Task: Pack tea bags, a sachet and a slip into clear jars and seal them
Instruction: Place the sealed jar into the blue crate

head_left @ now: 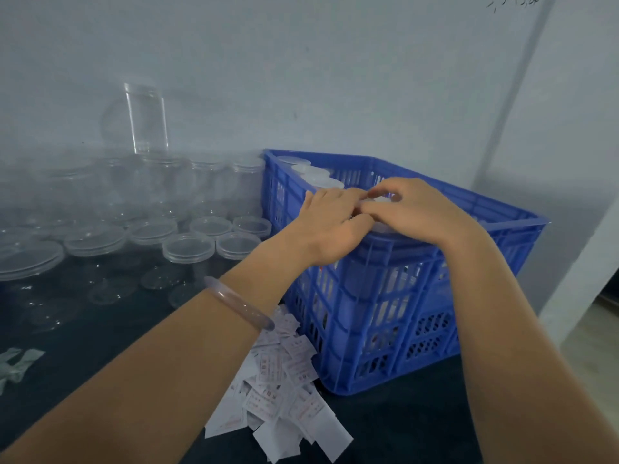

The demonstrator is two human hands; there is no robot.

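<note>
Both hands meet over the near left corner of a blue plastic crate [395, 316]. My left hand [330, 226] and my right hand [415, 209] lie with curled fingers on the white lid of a jar [382, 200] that stands inside the crate. Further lidded jars [311, 170] line the crate's left wall behind it. Several empty clear jars [207, 185] stand on the dark table to the left, with loose clear lids [187, 247] in front of them. A heap of printed paper slips [284, 390] lies beside the crate under my left forearm.
One tall clear jar [147, 118] stands on top of the others by the grey wall. Pale green sachets [15, 363] lie at the table's left edge. A white pillar [579, 182] rises right of the crate. A bangle [239, 303] circles my left wrist.
</note>
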